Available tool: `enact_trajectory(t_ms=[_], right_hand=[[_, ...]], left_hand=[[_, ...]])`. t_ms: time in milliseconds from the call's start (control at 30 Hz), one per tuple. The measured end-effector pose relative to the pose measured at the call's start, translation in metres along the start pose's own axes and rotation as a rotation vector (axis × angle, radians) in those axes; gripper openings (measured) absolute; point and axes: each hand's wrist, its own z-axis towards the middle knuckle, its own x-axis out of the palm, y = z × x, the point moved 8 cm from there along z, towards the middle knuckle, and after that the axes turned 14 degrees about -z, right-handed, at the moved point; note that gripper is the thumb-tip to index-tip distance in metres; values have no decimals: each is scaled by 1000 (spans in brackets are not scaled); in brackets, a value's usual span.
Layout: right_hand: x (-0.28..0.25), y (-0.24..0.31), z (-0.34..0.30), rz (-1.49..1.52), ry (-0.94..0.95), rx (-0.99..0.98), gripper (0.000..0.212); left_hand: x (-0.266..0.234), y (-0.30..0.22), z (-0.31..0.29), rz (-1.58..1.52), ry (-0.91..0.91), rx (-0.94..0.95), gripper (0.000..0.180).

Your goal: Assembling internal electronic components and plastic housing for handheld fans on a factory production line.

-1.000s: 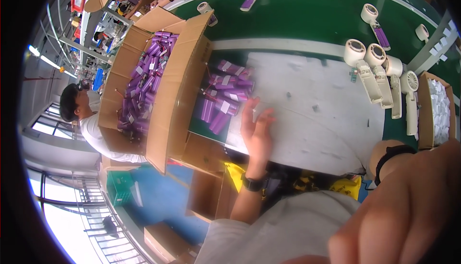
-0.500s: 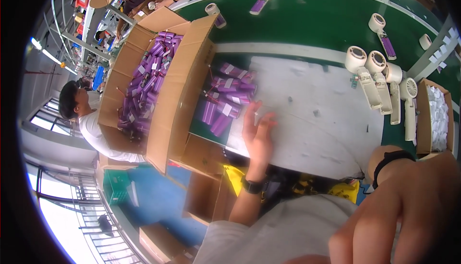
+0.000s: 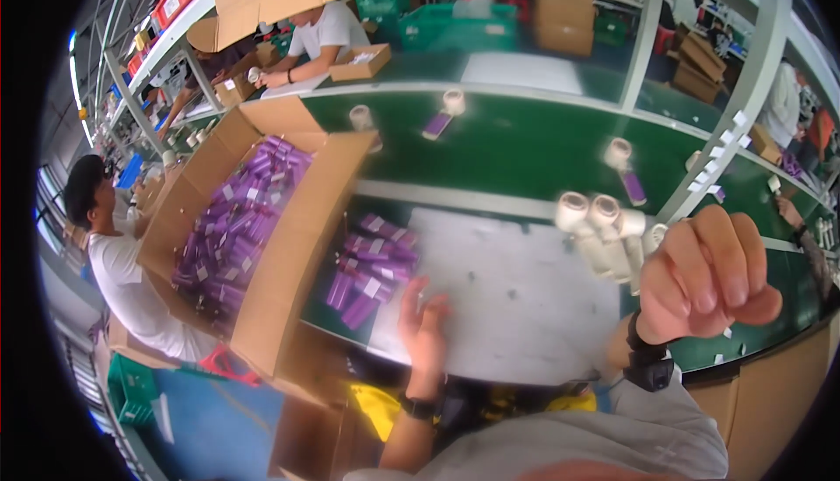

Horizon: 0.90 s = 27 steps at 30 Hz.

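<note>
A pale work mat covers much of the near workbench, its surface marked by small dark spots, with green benchtop showing at its left edge. The left hand is over the mat's left part, released, its fingers loosely spread and gripping nothing; whether it touches the mat I cannot tell. Just beyond its fingertips lies a heap of purple battery packs with white labels, partly on the mat. The right hand is raised at the right, fingers curled inward; whether it encloses anything I cannot tell. Left of it, a cluster of white handheld fans stands at the mat's far right corner. To the left of the heap, a tall open cardboard box holds many more purple packs. Beyond a pale rail, a long green surface carries fan units spaced well apart, some with a purple pack attached. Metal posts rise along it. A person in white is at far left, above blue flooring and a green crate. Farther back are green bins, stacked cartons and seated people.
</note>
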Motion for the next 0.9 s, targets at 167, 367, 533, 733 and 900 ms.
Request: enact_trajectory(t_ms=[167, 367, 533, 733, 900], right_hand=[[-31, 15, 26, -521, -109, -38, 19], [-106, 44, 134, -1389, -313, -15, 33], [-144, 84, 268, -2045, -280, -195, 50], [-165, 91, 367, -2418, -482, -310, 75], [-175, 77, 368, -2237, -629, -314, 70]], left_hand=[[1, 11, 5, -14, 21, -9, 47], [-1, 21, 8, -102, 37, -39, 46], [9, 24, 11, -119, 84, -32, 45], [16, 30, 2, -174, 122, -101, 38], [19, 36, 0, -195, 170, -125, 30]])
